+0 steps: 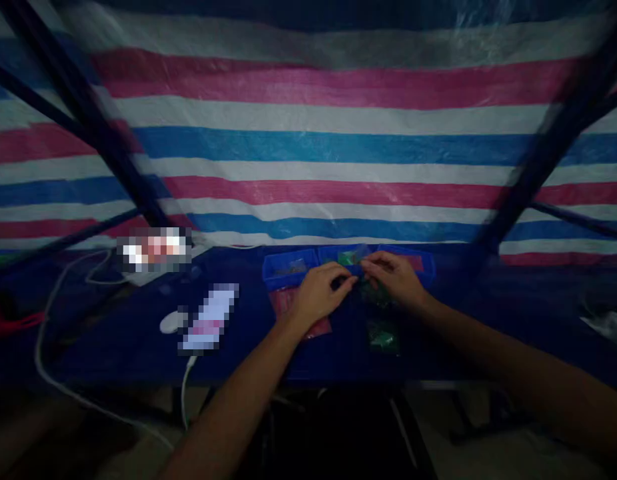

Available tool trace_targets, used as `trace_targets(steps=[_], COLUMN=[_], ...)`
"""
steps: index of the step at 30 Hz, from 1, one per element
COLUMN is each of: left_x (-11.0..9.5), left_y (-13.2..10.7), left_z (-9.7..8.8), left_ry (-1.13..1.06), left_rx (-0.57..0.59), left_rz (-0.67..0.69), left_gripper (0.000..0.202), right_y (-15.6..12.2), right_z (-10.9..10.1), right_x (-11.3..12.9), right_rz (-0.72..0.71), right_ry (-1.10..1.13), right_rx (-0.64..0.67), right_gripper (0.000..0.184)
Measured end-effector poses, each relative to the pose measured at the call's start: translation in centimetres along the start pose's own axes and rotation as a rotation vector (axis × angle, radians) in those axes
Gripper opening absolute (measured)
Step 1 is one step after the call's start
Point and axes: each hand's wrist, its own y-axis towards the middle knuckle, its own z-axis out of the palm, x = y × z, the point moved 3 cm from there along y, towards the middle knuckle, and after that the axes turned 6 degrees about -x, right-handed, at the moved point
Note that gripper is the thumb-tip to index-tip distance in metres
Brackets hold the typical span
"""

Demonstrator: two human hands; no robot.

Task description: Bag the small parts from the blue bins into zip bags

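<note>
My left hand (322,290) is curled in front of the blue bins, thumb and index finger nearly meeting in a pinch. Close beside it, the fingers of my right hand (392,275) are pressed together near a translucent scrap of plastic (361,253). Whatever either hand pinches is too dim and small to name. Behind the fingers, the middle bin (328,253) shows something green (347,257) inside. Partly under my left hand lie red packets (283,300). Below my right hand rests a clear bag with green contents (383,338).
A left bin (290,267) holds small clear packets; a right bin (427,267) holds something red. To the left are a phone (211,317) on a white cable (187,380), a white round object (173,323) and a lit, blurred-out device (154,250). Dark frame posts (533,160) flank the striped sheet (328,147).
</note>
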Motion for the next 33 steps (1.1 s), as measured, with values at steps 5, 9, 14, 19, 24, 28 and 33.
trace_targets(steps=[5, 9, 14, 19, 24, 28, 33], left_x=[-0.3, -0.6, -1.2, -1.6, -1.9, -0.9, 1.2], left_y=[-0.7, -0.9, -0.8, -0.2, 0.2, 0.2, 0.4], left_z=[1.3, 1.8, 1.7, 0.2, -1.4, -1.3, -3.0], left_ry=[0.053, 0.086, 0.094, 0.109, 0.139, 0.179, 0.343], left_rx=[0.172, 0.249, 0.267, 0.005, -0.209, -0.137, -0.195], left_rz=[0.139, 0.183, 0.202, 0.142, 0.145, 0.133, 0.013], left_gripper=[0.02, 0.027, 0.03, 0.019, 0.018, 0.019, 0.018], right_y=[0.5, 1.0, 1.4, 0.6, -0.5, -0.9, -0.9], right_z=[-1.3, -1.5, -1.3, -0.8, -0.1, 0.2, -0.1], right_x=[1.0, 2.0, 2.2, 2.4, 2.7, 2.6, 2.6], right_rz=[-0.208, -0.377, -0.463, -0.487, -0.499, -0.496, -0.478], right_ry=[-0.196, -0.479, -0.586, -0.56, -0.513, -0.493, -0.521], right_rx=[-0.194, -0.248, -0.247, -0.176, -0.065, -0.032, -0.008], right_gripper=[0.028, 0.022, 0.018, 0.01, 0.008, 0.013, 0.02])
